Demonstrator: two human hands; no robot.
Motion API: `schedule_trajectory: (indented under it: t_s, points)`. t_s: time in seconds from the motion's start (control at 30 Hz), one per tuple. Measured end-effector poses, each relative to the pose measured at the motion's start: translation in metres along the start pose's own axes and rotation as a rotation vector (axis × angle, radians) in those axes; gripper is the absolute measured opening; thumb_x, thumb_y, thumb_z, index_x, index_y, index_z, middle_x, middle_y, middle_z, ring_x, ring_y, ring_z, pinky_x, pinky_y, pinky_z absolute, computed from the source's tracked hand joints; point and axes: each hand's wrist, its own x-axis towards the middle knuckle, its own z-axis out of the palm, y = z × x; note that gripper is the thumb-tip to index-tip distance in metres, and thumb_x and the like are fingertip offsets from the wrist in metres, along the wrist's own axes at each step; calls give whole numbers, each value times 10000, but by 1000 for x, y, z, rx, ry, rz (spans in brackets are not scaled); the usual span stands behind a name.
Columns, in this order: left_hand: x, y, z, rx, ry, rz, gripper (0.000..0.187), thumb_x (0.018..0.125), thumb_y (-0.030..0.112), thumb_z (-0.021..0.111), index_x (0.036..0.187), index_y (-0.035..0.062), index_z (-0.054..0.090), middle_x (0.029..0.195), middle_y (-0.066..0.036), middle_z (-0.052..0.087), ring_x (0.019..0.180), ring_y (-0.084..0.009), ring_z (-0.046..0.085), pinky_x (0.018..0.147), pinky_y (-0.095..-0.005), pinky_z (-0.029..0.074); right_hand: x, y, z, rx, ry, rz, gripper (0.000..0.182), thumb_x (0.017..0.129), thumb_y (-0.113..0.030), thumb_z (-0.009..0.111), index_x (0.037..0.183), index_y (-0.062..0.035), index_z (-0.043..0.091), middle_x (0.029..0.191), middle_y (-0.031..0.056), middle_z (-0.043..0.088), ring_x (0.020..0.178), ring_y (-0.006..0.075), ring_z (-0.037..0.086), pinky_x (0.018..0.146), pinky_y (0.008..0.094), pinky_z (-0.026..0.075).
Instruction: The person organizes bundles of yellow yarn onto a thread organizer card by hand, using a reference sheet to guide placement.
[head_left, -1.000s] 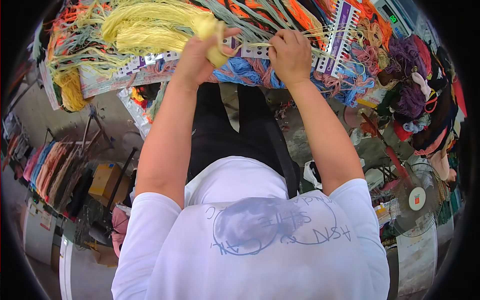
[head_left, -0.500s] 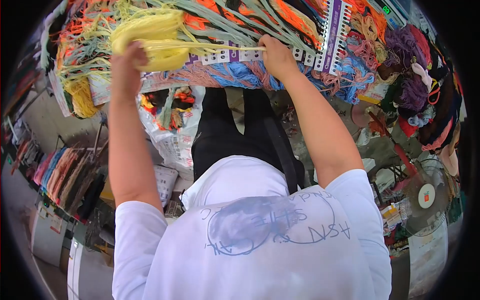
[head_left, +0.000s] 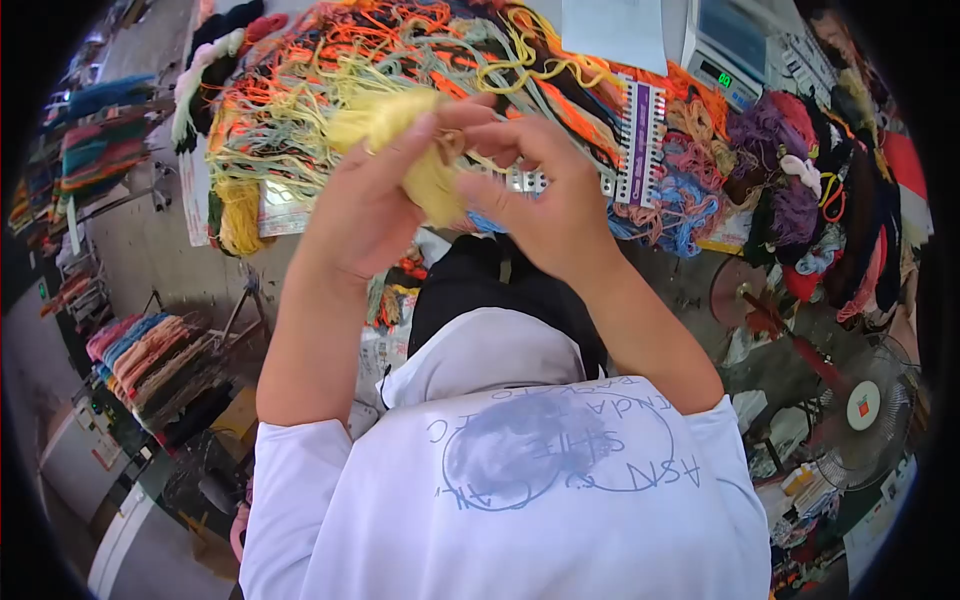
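**Colours at my desk**

Pale yellow yarn bundle (head_left: 400, 130) in my left hand (head_left: 365, 205). Tangle of orange, yellow, grey-green threads (head_left: 330, 60). Purple-and-white slotted card (head_left: 640, 135). Pink-blue skeins (head_left: 680, 200). My white shirt (head_left: 500, 490), blue-grey print.

Both hands (head_left: 460, 195) pinch a yellow yarn bundle (head_left: 400, 130).

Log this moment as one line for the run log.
left hand: grips pale yellow yarn bundle | right hand: pinches same bundle | behind: white-and-purple slotted thread card
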Motion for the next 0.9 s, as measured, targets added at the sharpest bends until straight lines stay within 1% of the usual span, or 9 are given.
schedule_trajectory:
  t_s: [0.03, 0.07, 0.13, 0.23, 0.37, 0.47, 0.5, 0.6, 0.9]
  points:
    - [-5, 5, 9, -30, -49, -29, 445, 951, 312, 392, 1263, -1, 452, 1370, -122, 389, 1207, -237, 428, 952, -401, 402, 2, -18, 0, -4, -37, -85, 268, 736, -208, 716, 932, -55, 614, 839, 85, 584, 735, 186, 587, 607, 290, 473]
    - [-9, 7, 13, -85, -60, -7, 407, 945, 270, 423, 1226, -18, 487, 1318, -118, 439, 1170, -219, 460, 931, -375, 421, 1, -39, -1, 183, -115, 133, 278, 718, -212, 731, 899, -33, 621, 895, 100, 577, 792, 187, 586, 638, 293, 472]
    - [-16, 14, 17, -171, -83, 4, 371, 937, 222, 457, 1189, -44, 520, 1272, -118, 484, 1115, -196, 507, 917, -338, 434, -1, -42, 1, 117, -91, 88, 255, 723, -200, 733, 846, -2, 629, 873, 85, 590, 770, 161, 578, 646, 267, 453]
    - [-27, 27, 4, -167, -241, -1, 383, 929, 255, 410, 1186, -2, 529, 1408, -191, 306, 1253, -293, 388, 1005, -430, 355, -6, -61, 1, 439, -101, 350, 170, 779, -155, 695, 840, 0, 660, 823, 40, 622, 707, 78, 535, 625, 210, 413]
    - [-40, 44, -3, -180, -292, 19, 376, 920, 246, 438, 1188, -5, 523, 1341, -184, 404, 1222, -266, 430, 965, -396, 399, -6, -98, 4, 568, -128, 495, 168, 827, -115, 649, 918, 26, 654, 813, 21, 625, 738, 65, 554, 652, 208, 452]
    - [-47, 51, -11, -102, -245, 95, 378, 901, 215, 492, 1204, -10, 508, 1194, -142, 529, 1112, -227, 519, 921, -357, 429, -8, -115, 13, 542, -107, 448, 180, 857, -99, 608, 963, 43, 640, 836, 33, 631, 762, 65, 566, 675, 210, 468]
    - [-50, 56, -9, -117, -252, 133, 412, 869, 161, 553, 1232, -20, 482, 1038, -80, 585, 976, -180, 569, 864, -321, 446, -9, -119, 16, 501, -77, 433, 185, 861, -102, 603, 971, 43, 638, 844, 37, 634, 765, 64, 567, 678, 211, 468]
    - [-62, 65, -14, -50, -297, 125, 447, 846, 115, 584, 1253, -22, 463, 976, -55, 586, 929, -151, 563, 835, -302, 444, -11, -134, 23, 448, -71, 448, 173, 859, -99, 605, 955, 42, 630, 835, 28, 633, 753, 62, 568, 671, 204, 462]
    - [-74, 72, -30, 29, -312, 283, 384, 801, 36, 629, 1164, -15, 516, 1017, -82, 570, 901, -124, 555, 800, -292, 449, -9, -156, 34, 353, -143, 465, 179, 813, -79, 658, 947, 33, 620, 814, 27, 626, 706, 48, 562, 631, 185, 449]
